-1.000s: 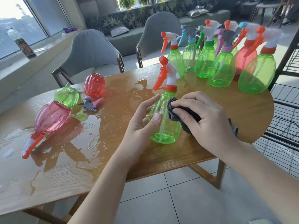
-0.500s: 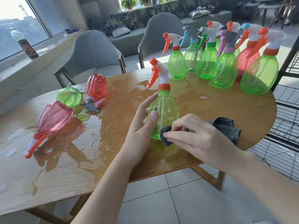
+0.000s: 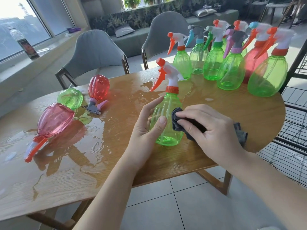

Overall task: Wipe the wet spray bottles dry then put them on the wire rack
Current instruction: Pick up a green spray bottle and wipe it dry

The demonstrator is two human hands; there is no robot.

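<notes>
— One green spray bottle (image 3: 166,120) stands upright near the front edge of the wooden table (image 3: 232,113), orange trigger pointing left.

— And the hands?

— The left hand (image 3: 146,128) steadies it from the left, thumb pressed on the front, fingers reaching round the far side. The right hand (image 3: 214,130) pinches a dark grey cloth (image 3: 177,120) and presses it against the bottle's right side.

— Anything else on the table?

— A pool of water (image 3: 74,146) spreads over the left half. Three bottles lie in it: a pink one (image 3: 54,120), a small green one (image 3: 70,98) and a red one (image 3: 98,87). A cluster of upright bottles (image 3: 232,68) stands at the far right. The black wire rack (image 3: 295,123) sits just past the table's right edge.
</notes>
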